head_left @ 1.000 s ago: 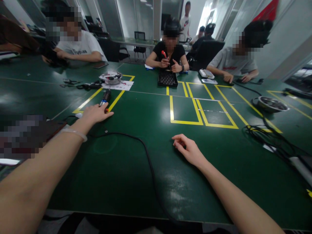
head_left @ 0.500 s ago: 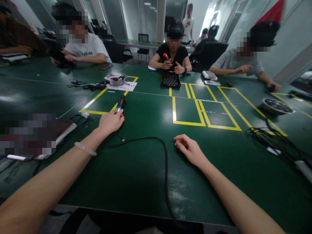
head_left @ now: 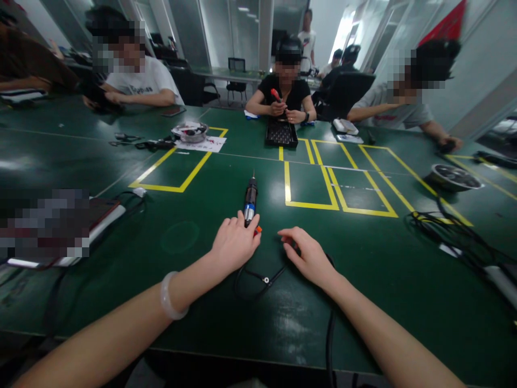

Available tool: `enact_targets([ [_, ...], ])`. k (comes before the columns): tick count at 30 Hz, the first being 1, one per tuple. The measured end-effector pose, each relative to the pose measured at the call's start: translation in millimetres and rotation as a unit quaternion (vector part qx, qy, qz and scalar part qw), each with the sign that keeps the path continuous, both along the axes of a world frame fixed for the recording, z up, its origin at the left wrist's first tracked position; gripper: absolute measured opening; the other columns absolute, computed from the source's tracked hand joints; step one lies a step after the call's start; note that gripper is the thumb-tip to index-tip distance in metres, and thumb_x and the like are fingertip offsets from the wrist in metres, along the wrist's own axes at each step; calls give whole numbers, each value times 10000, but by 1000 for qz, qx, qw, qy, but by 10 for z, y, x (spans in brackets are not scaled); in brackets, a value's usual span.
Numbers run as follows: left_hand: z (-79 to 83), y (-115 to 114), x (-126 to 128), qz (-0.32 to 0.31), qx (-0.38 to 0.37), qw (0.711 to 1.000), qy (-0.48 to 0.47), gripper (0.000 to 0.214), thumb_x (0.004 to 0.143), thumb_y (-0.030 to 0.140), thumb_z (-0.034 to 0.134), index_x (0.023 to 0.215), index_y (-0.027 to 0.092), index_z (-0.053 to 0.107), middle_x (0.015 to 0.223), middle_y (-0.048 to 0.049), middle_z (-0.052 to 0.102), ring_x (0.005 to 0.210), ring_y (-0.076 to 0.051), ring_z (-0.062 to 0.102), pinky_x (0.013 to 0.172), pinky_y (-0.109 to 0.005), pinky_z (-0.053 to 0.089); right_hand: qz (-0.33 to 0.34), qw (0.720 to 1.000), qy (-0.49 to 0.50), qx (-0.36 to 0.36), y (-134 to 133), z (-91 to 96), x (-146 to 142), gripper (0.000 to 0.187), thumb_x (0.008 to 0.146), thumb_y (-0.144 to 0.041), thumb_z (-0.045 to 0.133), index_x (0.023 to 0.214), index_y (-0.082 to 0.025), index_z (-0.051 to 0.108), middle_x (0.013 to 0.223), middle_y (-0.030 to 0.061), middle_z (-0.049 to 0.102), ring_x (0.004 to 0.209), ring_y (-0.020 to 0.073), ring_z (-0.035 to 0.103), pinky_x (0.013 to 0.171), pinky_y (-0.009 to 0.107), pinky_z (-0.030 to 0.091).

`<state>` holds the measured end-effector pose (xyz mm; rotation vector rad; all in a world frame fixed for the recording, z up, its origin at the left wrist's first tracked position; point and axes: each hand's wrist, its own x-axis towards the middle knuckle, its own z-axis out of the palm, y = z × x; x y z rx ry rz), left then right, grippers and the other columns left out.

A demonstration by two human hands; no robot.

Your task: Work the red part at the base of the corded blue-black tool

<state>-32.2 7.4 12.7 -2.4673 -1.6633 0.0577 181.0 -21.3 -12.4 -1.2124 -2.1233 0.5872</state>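
My left hand (head_left: 236,242) is closed over the rear of an electric screwdriver (head_left: 250,200), which lies low over the green table with its thin bit pointing away from me. The tool has a black nose, a blue and silver band and a bit of orange by my fingers. My palm hides its back end. To the right, my right hand (head_left: 304,253) hovers near the tabletop, fingers loosely curled and apart, with nothing in it. A black cable (head_left: 330,339) runs from under my right wrist to the table's near edge, and a thin loop of it lies between my hands.
Yellow tape rectangles (head_left: 312,206) mark the table (head_left: 194,307). Across from me a person holds a red-handled tool over a black tray (head_left: 281,134). A clear bowl (head_left: 189,132) stands far left, a metal bowl (head_left: 454,178) far right, with tangled cables (head_left: 440,231) nearer.
My left hand has carried the electric screwdriver rightward from beside the left tape rectangle to the middle. The cable has swung right. My right hand has shifted slightly left.
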Motion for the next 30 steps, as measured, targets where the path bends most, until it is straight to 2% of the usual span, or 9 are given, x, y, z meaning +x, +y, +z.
enact_targets([
  [4, -31, -116, 212, -37, -8, 999, -17, 555, 989, 443, 388, 1473, 191, 487, 1416, -237, 529, 1131, -345, 619, 922, -442, 440, 24, 999, -12, -34, -6, -42, -25, 362, 938, -156, 475, 1288, -233, 522, 1107, 81, 637, 982, 209, 614, 866, 368, 511],
  [8, -55, -176, 326, -70, -26, 996, -47, 569, 996, 434, 374, 1485, 158, 462, 1428, -245, 517, 1148, -338, 608, 927, -438, 444, 30, 999, 11, -36, 12, -64, -8, 350, 940, -145, 476, 1279, -221, 525, 1151, 85, 637, 997, 203, 610, 871, 353, 504],
  [11, -70, -189, 344, -73, -26, 994, -74, 595, 986, 418, 393, 1499, 118, 422, 1424, -251, 518, 1152, -333, 604, 927, -432, 448, 39, 998, 41, -35, 31, -60, 22, 302, 936, -138, 482, 1219, -217, 554, 1090, 72, 648, 913, 182, 617, 817, 318, 506],
  [16, -107, -185, 282, -83, -37, 991, -102, 643, 955, 423, 446, 1525, 135, 365, 1439, -236, 509, 1166, -330, 602, 943, -436, 450, 74, 996, 45, -26, 32, -26, 33, 177, 967, -222, 503, 1105, -211, 613, 943, 52, 622, 807, 168, 592, 762, 301, 488],
  [20, -152, -175, 228, -93, -46, 985, -137, 715, 934, 495, 482, 1541, 149, 326, 1508, -238, 426, 1285, -344, 533, 1012, -452, 426, 34, 990, 97, -92, 37, -44, 30, 103, 959, -272, 525, 981, -200, 596, 850, 24, 622, 749, 147, 585, 709, 280, 481],
  [23, -179, -162, 202, -104, -60, 978, -171, 754, 907, 495, 530, 1546, 162, 308, 1591, -218, 293, 1386, -347, 434, 1072, -462, 397, 6, 962, 180, -204, 65, -87, 43, 150, 927, -341, 557, 915, -192, 555, 740, -15, 588, 614, 111, 553, 550, 231, 454],
  [26, -185, -150, 188, -112, -91, 970, -195, 747, 902, 478, 536, 1553, 196, 302, 1632, -176, 211, 1388, -341, 434, 1083, -468, 403, -4, 914, 250, -319, 97, -113, 57, 251, 879, -429, 591, 879, -186, 531, 655, -46, 556, 471, 83, 501, 382, 186, 361],
  [30, -177, -141, 183, -109, -115, 966, -202, 731, 911, 458, 523, 1556, 193, 304, 1641, -167, 180, 1381, -348, 440, 1078, -475, 416, -13, 870, 306, -387, 111, -92, 62, 285, 833, -441, 634, 833, -176, 531, 622, -49, 576, 422, 69, 507, 332, 158, 347],
])
